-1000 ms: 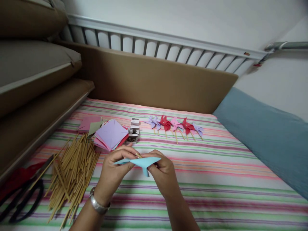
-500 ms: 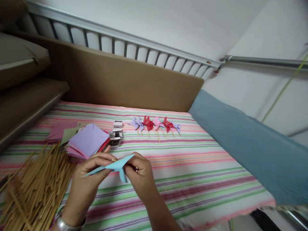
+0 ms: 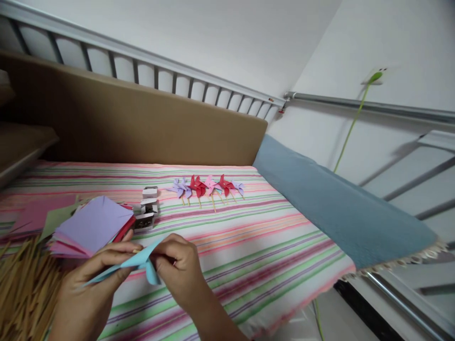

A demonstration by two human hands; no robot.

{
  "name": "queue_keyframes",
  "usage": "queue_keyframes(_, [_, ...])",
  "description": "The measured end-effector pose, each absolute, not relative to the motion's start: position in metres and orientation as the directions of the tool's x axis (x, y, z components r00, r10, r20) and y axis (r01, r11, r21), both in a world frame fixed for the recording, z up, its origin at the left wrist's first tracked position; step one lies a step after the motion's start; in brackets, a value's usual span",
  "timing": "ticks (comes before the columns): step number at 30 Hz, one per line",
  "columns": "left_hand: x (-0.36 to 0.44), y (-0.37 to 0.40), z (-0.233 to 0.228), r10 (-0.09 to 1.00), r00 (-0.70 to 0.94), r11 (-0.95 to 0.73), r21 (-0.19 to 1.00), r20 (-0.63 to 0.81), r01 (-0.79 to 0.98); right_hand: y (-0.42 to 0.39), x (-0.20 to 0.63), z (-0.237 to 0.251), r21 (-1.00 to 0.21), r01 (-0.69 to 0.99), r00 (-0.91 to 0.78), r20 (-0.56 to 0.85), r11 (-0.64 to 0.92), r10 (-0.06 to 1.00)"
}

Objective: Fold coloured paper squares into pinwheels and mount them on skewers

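Far left, bottom corner: I see a pile of bamboo sticks (image 3: 24,284) on the striped bedsheet (image 3: 249,246), partly cut off by the frame edge. Just right of it and further back, a stack of coloured paper squares (image 3: 90,227), lilac sheet on top, pink and red edges underneath; a pale green sheet (image 3: 57,218) and a pink sheet (image 3: 31,215) stick out on its left.

My left hand (image 3: 90,289) is low in frame, thumb and fingers pinched on the left side of a light blue folded paper piece (image 3: 137,263). One long flap runs down-left across the fingers, a short flap hangs below the centre. The piece is held up off the bedsheet, just in front of the paper stack, and it hides the stack's near edge. My right hand (image 3: 177,270) is clenched on the right side of the same piece, fingertips meeting the left ones at its centre. A thin stick end shows at the pinch, too small to tell more.

Behind the hands, touching the stack's right corner: small white boxes (image 3: 146,213), contents unclear. Further right and back, a row of finished paper pinwheels (image 3: 208,187) on sticks, lilac, red, pink, well apart from the hands.

Brown padded headboard (image 3: 142,128) with a white railing (image 3: 159,71) above it. Right side: blue bolster (image 3: 330,203) along the wall, green cable (image 3: 350,128) running up to a wall socket.
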State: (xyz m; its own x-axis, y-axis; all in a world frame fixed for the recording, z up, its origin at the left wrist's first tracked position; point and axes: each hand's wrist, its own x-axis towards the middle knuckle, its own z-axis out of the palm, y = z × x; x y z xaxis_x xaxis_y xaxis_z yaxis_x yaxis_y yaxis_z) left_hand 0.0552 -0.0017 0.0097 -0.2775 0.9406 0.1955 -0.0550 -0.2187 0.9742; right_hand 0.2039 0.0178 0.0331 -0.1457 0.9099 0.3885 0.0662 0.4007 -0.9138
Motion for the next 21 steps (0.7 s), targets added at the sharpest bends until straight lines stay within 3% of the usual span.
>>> queue_keyframes(21, [0.0579,0.0009,0.0119,0.938,-0.300,-0.202,0.977,0.173,-0.067,0.0159,0.2042,0.0263,-0.901,0.099,-0.150,0.406,0.422,0.902])
